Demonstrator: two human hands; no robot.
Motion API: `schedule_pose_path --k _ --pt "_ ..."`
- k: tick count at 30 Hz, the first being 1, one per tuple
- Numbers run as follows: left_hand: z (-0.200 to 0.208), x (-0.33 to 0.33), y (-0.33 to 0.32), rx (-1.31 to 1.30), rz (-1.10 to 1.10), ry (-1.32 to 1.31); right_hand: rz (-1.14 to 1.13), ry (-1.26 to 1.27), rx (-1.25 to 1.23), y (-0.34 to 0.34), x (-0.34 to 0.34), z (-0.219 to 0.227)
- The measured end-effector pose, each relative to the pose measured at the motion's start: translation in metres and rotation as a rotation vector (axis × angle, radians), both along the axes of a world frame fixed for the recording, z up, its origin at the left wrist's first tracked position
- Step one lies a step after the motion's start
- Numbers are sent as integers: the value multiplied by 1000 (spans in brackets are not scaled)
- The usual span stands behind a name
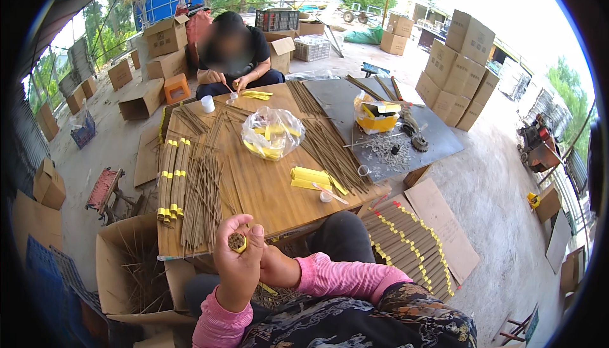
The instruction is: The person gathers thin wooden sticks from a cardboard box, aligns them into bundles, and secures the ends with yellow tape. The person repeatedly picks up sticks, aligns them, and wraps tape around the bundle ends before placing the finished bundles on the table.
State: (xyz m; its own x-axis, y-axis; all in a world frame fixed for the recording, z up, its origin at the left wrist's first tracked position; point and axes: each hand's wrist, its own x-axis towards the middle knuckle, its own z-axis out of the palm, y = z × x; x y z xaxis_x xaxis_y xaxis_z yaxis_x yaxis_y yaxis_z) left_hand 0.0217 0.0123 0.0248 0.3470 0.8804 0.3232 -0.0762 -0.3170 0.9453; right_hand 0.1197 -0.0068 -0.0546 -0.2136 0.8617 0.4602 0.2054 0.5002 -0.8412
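Note:
Above my lap, at the near edge of the table, my left hand (236, 269) is closed round a bundle of thin brown sticks (237, 241) that look like incense. The round end of the bundle faces up, with a yellow paper band about it. Just right of it and partly behind it, my right hand (280, 267) is curled in; its fingertips are hidden by the left hand. Banded bundles (170, 180) lie on the table's left side. Beside them is a heap of loose brown sticks (202, 199). Yellow paper strips (309, 177) lie near a small white cup (325, 197).
A clear bag of yellow strips (273, 134) sits mid-table. Across it, a person (235, 56) works with a small stick. An open carton (117, 265) with loose sticks stands at left. Finished bundles (412, 246) lie on cardboard at right. Stacked boxes (460, 72) stand beyond.

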Motion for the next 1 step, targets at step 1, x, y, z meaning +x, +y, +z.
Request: schedule_pose_path --k 1 --pt "-2 -7 5 -23 -42 6 9 -1 -1 2 -2 0"
